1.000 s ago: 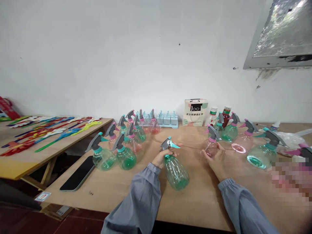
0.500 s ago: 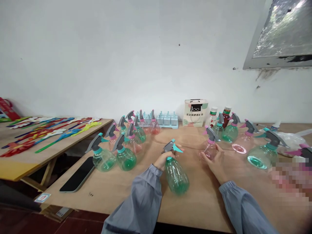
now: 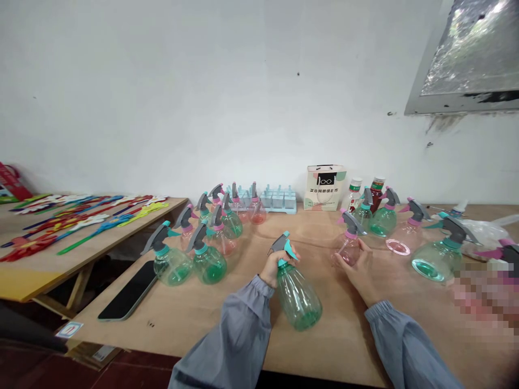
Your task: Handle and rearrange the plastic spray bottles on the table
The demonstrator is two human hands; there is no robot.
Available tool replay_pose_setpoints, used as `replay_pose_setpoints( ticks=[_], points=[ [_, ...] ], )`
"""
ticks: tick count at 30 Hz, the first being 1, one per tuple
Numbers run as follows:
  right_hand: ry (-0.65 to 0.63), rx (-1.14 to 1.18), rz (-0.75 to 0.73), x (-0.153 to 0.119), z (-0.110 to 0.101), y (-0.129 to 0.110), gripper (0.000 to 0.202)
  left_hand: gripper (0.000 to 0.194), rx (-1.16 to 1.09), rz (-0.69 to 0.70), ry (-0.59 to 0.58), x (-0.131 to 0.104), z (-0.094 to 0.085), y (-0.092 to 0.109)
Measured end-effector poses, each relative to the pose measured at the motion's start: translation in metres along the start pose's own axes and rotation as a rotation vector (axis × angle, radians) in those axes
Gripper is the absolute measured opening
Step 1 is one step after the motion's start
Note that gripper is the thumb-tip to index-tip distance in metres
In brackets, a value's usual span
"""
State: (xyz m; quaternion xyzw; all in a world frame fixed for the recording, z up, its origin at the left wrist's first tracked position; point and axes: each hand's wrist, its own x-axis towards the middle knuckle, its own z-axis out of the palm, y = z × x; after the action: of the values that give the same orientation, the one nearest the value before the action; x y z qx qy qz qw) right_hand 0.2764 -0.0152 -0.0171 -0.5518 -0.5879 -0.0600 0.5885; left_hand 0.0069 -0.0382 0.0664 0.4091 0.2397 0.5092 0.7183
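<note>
My left hand (image 3: 272,267) is closed round the neck and trigger of a green spray bottle (image 3: 299,296), which tilts with its base toward the table's front edge. My right hand (image 3: 360,269) grips the body of a pink spray bottle (image 3: 347,247) with a grey and pink head, upright on the table. To the left stand several green and pink spray bottles, among them a green one (image 3: 210,265) and a pink one (image 3: 224,241). On the right are a green bottle (image 3: 436,260), a pink bottle (image 3: 404,237) and another green bottle (image 3: 383,220).
A black phone (image 3: 128,292) lies at the table's left edge. Light-blue moulds (image 3: 280,202) and a paper bag (image 3: 323,189) stand by the wall. Colourful flower crafts (image 3: 93,216) cover the left table. A plastic bag (image 3: 488,233) lies at far right, near a pixelated area.
The green bottle in my left hand has tilted more, its base swinging slightly right and down. My left fingers have drawn in round the trigger. My right hand has stayed put.
</note>
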Motion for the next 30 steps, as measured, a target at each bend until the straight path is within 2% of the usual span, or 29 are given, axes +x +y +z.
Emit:
replay_pose_setpoints(
  ticks=[3,8,12,14,18,20,25,27,30],
  points=[
    [-0.022,0.01,0.002,0.0,0.0,0.0,0.089,0.02,0.056,0.019,0.0,0.0,0.001,0.0],
    [-0.006,0.021,-0.034,-0.001,0.003,0.003,0.088,0.037,0.073,0.016,-0.068,-0.004,0.004,0.005],
    [-0.002,0.016,-0.027,-0.001,0.003,0.003,0.088,0.02,0.065,0.078,0.004,-0.001,0.002,0.003],
    [-0.004,0.015,-0.028,-0.001,0.003,0.002,0.088,0.017,0.064,0.116,0.005,-0.001,0.001,0.003],
    [-0.012,0.014,-0.024,-0.001,0.003,0.003,0.088,0.036,0.095,0.065,-0.1,-0.003,0.002,0.005],
    [-0.015,0.023,-0.014,-0.001,0.003,0.003,0.089,0.038,0.103,0.071,-0.098,-0.004,0.002,0.003],
    [-0.033,0.047,0.0,-0.001,0.003,0.005,0.091,0.013,0.14,0.237,0.004,-0.001,-0.001,0.0],
    [-0.032,0.048,-0.013,-0.001,0.003,0.005,0.091,0.017,0.257,0.339,0.03,-0.002,-0.003,0.009],
    [-0.012,0.049,-0.037,0.0,0.004,0.005,0.09,0.035,0.493,0.494,0.137,-0.004,-0.012,0.031]
  ],
)
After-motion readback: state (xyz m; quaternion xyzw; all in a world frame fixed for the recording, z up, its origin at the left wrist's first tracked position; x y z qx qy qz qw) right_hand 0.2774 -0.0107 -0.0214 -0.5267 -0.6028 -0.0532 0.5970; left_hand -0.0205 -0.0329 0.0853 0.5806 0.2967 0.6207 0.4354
